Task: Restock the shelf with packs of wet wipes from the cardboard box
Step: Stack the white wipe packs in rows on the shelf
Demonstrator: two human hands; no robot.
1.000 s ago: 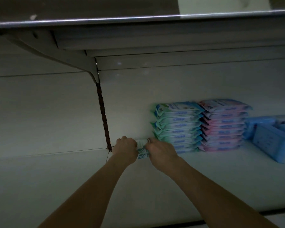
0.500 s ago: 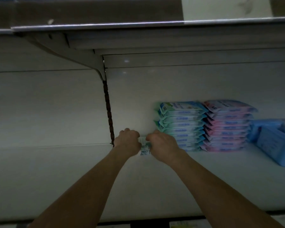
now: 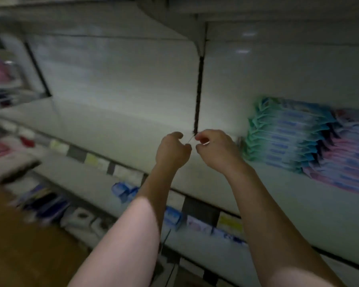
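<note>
My left hand (image 3: pixel 172 151) and my right hand (image 3: pixel 216 149) hover close together above the white shelf board (image 3: pixel 122 129), fingers curled, with no pack in them. A thin pale streak shows between the fingertips; blur hides what it is. Just right of my right hand a sliver of a pack (image 3: pixel 239 141) stands on the shelf against the stack of green-edged wet wipe packs (image 3: pixel 284 135). A pink stack of packs (image 3: pixel 348 162) sits to the right of that one.
A dark slotted upright (image 3: pixel 198 90) runs down the back panel behind my hands. Price labels (image 3: pixel 229 221) line the shelf's front edge. Lower shelves hold blue and white goods (image 3: pixel 122 190). A blurred brown surface (image 3: pixel 19 235) lies at lower left.
Both hands have let go of the pack they pressed between them and drawn back from the shelf's rear. The camera has swung left and down, showing the lower shelves.
</note>
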